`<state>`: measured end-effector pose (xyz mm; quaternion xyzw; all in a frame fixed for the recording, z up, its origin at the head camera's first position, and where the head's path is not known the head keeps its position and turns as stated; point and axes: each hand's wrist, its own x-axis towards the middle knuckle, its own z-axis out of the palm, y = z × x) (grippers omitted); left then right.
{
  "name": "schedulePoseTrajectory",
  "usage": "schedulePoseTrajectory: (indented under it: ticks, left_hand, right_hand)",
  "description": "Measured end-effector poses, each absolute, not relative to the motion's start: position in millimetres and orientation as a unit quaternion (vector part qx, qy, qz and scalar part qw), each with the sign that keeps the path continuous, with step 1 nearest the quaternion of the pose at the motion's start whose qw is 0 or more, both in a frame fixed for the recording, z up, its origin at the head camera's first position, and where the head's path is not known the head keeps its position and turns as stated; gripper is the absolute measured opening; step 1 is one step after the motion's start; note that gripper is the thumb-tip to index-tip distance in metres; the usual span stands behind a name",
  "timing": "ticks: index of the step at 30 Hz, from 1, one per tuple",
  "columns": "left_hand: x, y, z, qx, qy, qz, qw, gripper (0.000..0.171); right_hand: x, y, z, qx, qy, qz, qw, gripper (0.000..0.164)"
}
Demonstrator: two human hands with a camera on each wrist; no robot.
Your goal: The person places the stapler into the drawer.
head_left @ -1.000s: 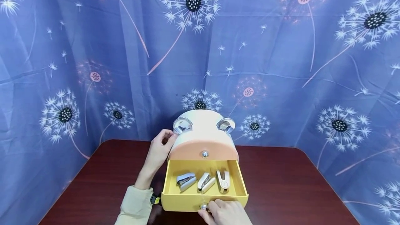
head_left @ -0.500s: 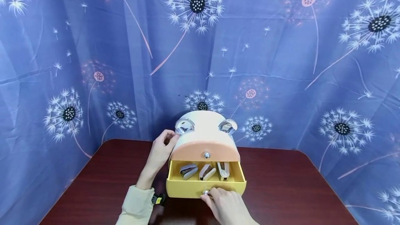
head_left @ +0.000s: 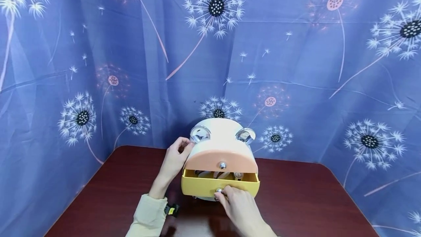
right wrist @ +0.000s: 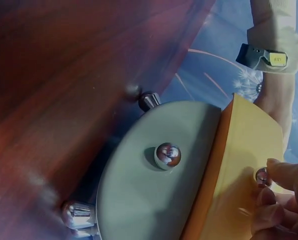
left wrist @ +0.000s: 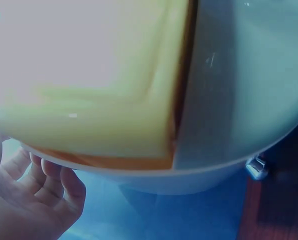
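Observation:
A rounded toy-like drawer cabinet [head_left: 219, 134] has a white top, a peach upper drawer front [head_left: 210, 159] and a yellow drawer [head_left: 198, 185] pulled partly out. My right hand [head_left: 241, 204] pinches the silver knob [right wrist: 262, 176] on the yellow front between thumb and fingers. Three small staplers lie in that drawer, mostly hidden under the upper one; the right one [head_left: 238, 175] shows best. My left hand [head_left: 174, 160] rests its bent fingers against the cabinet's left side, below a silver round eye [head_left: 200, 134]. In the left wrist view its fingertips are at the cabinet's side.
The cabinet stands on a dark red-brown table [head_left: 296, 196] with a blue dandelion-print curtain [head_left: 158, 112] behind. Under the yellow drawer, a pale green lower front [right wrist: 154, 195] carries a silver knob [right wrist: 167, 156]. Silver feet [right wrist: 79, 215] support the cabinet.
The yellow drawer has slid most of the way inward, with my right hand staying on its knob. The staplers have gone largely under the upper drawer. My left hand stays at the cabinet's side.

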<state>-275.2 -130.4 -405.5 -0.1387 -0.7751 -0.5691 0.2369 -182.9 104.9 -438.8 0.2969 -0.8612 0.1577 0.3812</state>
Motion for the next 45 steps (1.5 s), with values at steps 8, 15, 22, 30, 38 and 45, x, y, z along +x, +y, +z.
schedulePoseTrajectory:
  ticks: [8, 15, 22, 30, 38, 45]
  left_hand:
    - [-273.2, -132.3, -405.5, -0.126, -0.769, -0.578, 0.243, 0.016]
    - [-271.0, -133.7, -404.1, -0.130, -0.766, -0.581, 0.242, 0.017]
    - [-269.5, -135.5, -403.5, -0.130, -0.765, -0.582, 0.244, 0.018]
    - [-269.1, -135.6, -401.6, -0.129, -0.776, -0.568, 0.240, 0.021]
    - [-265.9, -131.9, -400.9, -0.129, -0.779, -0.553, 0.266, 0.016]
    - [-256.2, -142.0, -400.9, -0.125, -0.795, -0.524, 0.278, 0.015]
  right_hand:
    - [-194.9, 102.3, -437.7, 0.294, -0.867, 0.171, 0.365, 0.039]
    - [-206.8, 100.1, -435.1, 0.288, -0.868, 0.203, 0.351, 0.035]
    - [-212.1, 100.2, -434.3, 0.286, -0.872, 0.235, 0.321, 0.033]
    - [-204.2, 102.5, -429.2, 0.260, -0.891, 0.229, 0.294, 0.032]
    - [-184.6, 122.5, -421.7, 0.211, -0.921, 0.184, 0.272, 0.037]
    - [-174.0, 151.2, -412.9, 0.202, -0.927, 0.175, 0.262, 0.037]
